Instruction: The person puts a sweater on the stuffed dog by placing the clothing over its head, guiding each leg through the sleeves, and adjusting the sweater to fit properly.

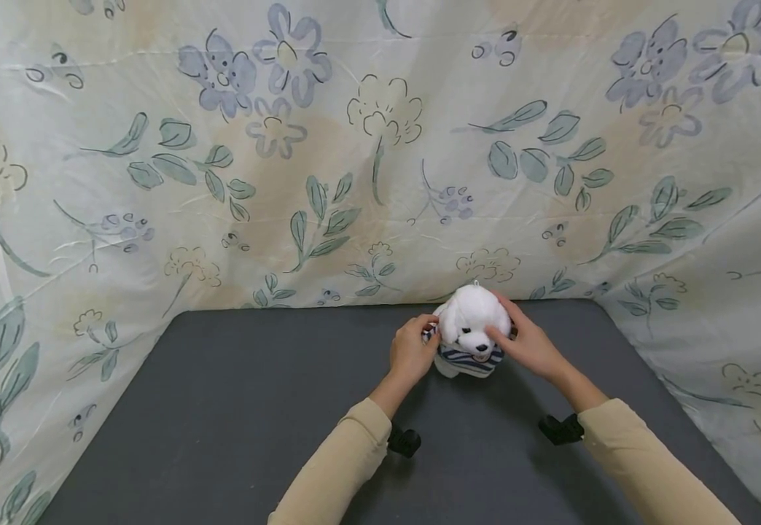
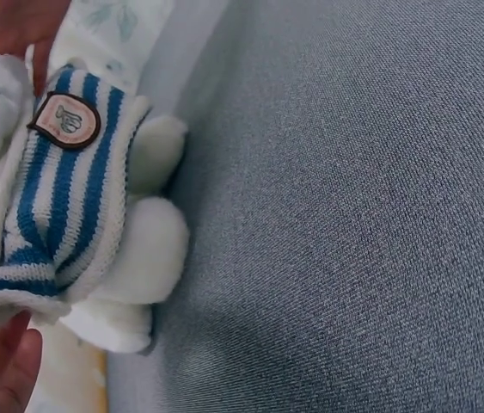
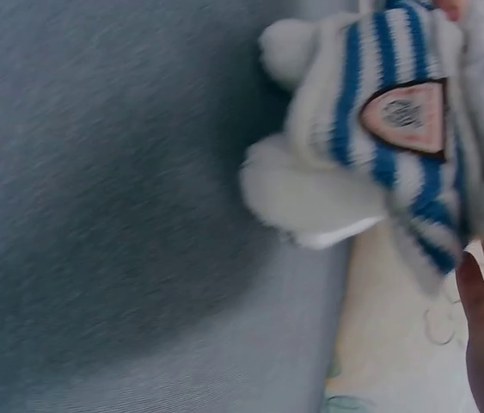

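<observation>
A white plush dog (image 1: 474,319) in a blue-and-white striped knit shirt (image 2: 68,185) sits upright near the table's far edge, between both hands. The shirt carries a pink badge (image 3: 407,118) with a dark rim. My left hand (image 1: 413,348) pinches the dog's sleeved arm between thumb and fingers, at the left of the body. On the other side, my right hand (image 1: 533,346) touches the head, thumb by the muzzle and fingers extended along the side. The left wrist view shows the dog's white feet (image 2: 150,249) on the table surface.
The dark grey table (image 1: 256,408) extends to the left and in front of the dog. A floral cloth (image 1: 380,160) hangs right behind the far edge and along the sides. Black devices (image 1: 404,441) are worn at both wrists.
</observation>
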Tool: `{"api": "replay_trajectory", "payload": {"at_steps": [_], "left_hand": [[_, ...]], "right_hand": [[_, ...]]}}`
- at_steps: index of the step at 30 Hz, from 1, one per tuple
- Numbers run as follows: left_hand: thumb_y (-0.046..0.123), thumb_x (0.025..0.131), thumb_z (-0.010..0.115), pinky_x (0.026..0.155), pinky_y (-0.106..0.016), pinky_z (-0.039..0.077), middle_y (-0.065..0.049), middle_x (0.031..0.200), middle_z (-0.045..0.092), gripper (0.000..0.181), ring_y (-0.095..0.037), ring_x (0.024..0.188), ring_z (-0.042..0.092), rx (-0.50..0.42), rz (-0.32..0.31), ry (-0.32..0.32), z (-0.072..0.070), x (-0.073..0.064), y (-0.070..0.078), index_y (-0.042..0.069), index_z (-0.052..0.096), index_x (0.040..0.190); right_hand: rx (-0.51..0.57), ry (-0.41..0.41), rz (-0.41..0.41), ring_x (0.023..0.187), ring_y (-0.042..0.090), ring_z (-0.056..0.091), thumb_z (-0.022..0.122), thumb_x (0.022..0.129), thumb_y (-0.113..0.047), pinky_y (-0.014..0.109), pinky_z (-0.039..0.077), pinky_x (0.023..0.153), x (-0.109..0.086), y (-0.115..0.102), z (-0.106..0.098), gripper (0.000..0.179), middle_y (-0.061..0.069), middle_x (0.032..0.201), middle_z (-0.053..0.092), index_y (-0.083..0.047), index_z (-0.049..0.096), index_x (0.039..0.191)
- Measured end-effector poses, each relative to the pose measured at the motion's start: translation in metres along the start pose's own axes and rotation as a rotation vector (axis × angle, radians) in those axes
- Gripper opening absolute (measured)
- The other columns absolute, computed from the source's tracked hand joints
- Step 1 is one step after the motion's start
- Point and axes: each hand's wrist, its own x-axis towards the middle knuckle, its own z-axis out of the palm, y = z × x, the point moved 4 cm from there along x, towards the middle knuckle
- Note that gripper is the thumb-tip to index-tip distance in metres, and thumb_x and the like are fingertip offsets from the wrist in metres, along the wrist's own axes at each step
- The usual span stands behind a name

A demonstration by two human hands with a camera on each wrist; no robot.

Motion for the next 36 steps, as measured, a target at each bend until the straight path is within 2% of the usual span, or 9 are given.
{"api": "replay_trajectory", "payload": {"at_steps": [5, 8, 12, 16, 19, 24, 29, 36], "left_hand": [[0.024, 0.084, 0.067, 0.072, -0.032, 0.048, 0.004, 0.103, 0.062, 0.03, -0.013, 0.092, 0.06, 0.014, 0.019, -0.016, -0.001, -0.001, -0.001, 0.025, 0.064, 0.113], [0.023, 0.083, 0.068, 0.076, -0.035, 0.048, 0.002, 0.11, 0.06, 0.037, -0.015, 0.097, 0.059, 0.01, 0.019, -0.037, -0.001, -0.001, -0.002, 0.024, 0.061, 0.119], [0.025, 0.081, 0.07, 0.081, -0.04, 0.047, 0.001, 0.12, 0.056, 0.052, -0.019, 0.105, 0.056, 0.015, -0.011, -0.122, 0.002, -0.001, -0.003, 0.025, 0.051, 0.13], [0.033, 0.079, 0.071, 0.084, -0.044, 0.046, 0.002, 0.131, 0.051, 0.066, -0.021, 0.114, 0.052, 0.041, -0.04, -0.215, 0.01, -0.001, -0.007, 0.03, 0.042, 0.137], [0.035, 0.079, 0.071, 0.086, -0.045, 0.045, 0.003, 0.134, 0.049, 0.067, -0.022, 0.117, 0.051, 0.044, -0.04, -0.238, 0.015, -0.001, -0.009, 0.031, 0.041, 0.138], [0.037, 0.079, 0.07, 0.085, -0.043, 0.046, 0.001, 0.128, 0.054, 0.063, -0.023, 0.112, 0.055, 0.037, -0.035, -0.225, 0.02, -0.001, -0.012, 0.03, 0.045, 0.136], [0.037, 0.078, 0.071, 0.083, -0.043, 0.047, -0.002, 0.121, 0.059, 0.06, -0.024, 0.108, 0.057, 0.01, -0.032, -0.164, 0.023, -0.003, -0.012, 0.025, 0.049, 0.133], [0.035, 0.076, 0.074, 0.077, -0.039, 0.05, -0.003, 0.103, 0.065, 0.048, -0.023, 0.093, 0.063, 0.022, 0.018, -0.055, 0.025, -0.005, -0.009, 0.021, 0.059, 0.12]], "right_hand": [[0.02, -0.006, -0.014, 0.122, 0.044, 0.04, 0.056, 0.09, -0.039, 0.055, 0.042, 0.09, -0.009, 0.011, 0.003, 0.079, 0.023, 0.145, 0.026, -0.017, 0.009, 0.149], [-0.025, -0.001, -0.026, 0.123, 0.044, 0.039, 0.058, 0.089, -0.036, 0.056, 0.04, 0.091, -0.013, 0.02, 0.005, 0.079, 0.025, 0.141, 0.031, -0.011, 0.012, 0.149], [-0.083, 0.004, -0.043, 0.122, 0.043, 0.04, 0.062, 0.088, -0.032, 0.056, 0.039, 0.09, -0.016, 0.026, 0.01, 0.079, 0.026, 0.138, 0.036, -0.004, 0.017, 0.146], [-0.088, 0.005, -0.039, 0.12, 0.043, 0.043, 0.066, 0.085, -0.031, 0.055, 0.041, 0.088, -0.015, 0.033, 0.018, 0.082, 0.026, 0.138, 0.037, -0.003, 0.018, 0.145], [-0.065, 0.003, -0.022, 0.12, 0.042, 0.043, 0.066, 0.084, -0.034, 0.054, 0.042, 0.087, -0.011, 0.039, 0.025, 0.086, 0.026, 0.138, 0.037, -0.005, 0.014, 0.146], [-0.037, 0.024, 0.042, 0.114, 0.04, 0.049, 0.065, 0.086, -0.031, 0.05, 0.045, 0.084, -0.006, 0.042, 0.041, 0.074, 0.026, 0.132, 0.043, -0.001, 0.026, 0.141], [-0.012, 0.092, 0.108, 0.114, 0.041, 0.049, 0.066, 0.085, -0.029, 0.052, 0.042, 0.087, -0.002, 0.043, 0.049, 0.067, 0.028, 0.129, 0.047, 0.001, 0.035, 0.135], [-0.021, 0.167, 0.119, 0.11, 0.04, 0.052, 0.068, 0.082, -0.023, 0.051, 0.043, 0.085, -0.005, 0.039, 0.049, 0.06, 0.029, 0.124, 0.051, 0.004, 0.042, 0.13]]}}
